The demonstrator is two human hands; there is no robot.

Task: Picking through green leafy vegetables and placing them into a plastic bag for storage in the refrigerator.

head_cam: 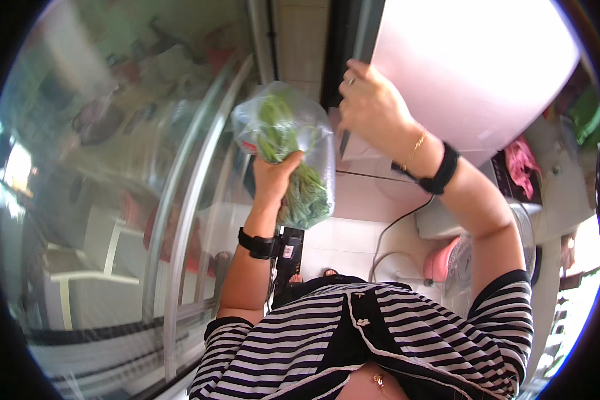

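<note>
My left hand (275,175) grips a clear plastic bag (322,145) of leafy green vegetables (305,195) around its middle, with the stems towards the top and the leaves lower down. To its right, my right hand (372,100) is raised at the edge of a large pale pink door or panel (460,75), which looks like part of a refrigerator. Its fingers are bent near the dark edge strip (362,35); whether they touch or hold it cannot be told.
Glass panels with a metal frame (185,200) stand close on the left. On the right are a standing fan (462,265), a pink container (440,260) and a counter with a pink cloth (521,165). A dark cable (380,240) runs down to the tiled floor.
</note>
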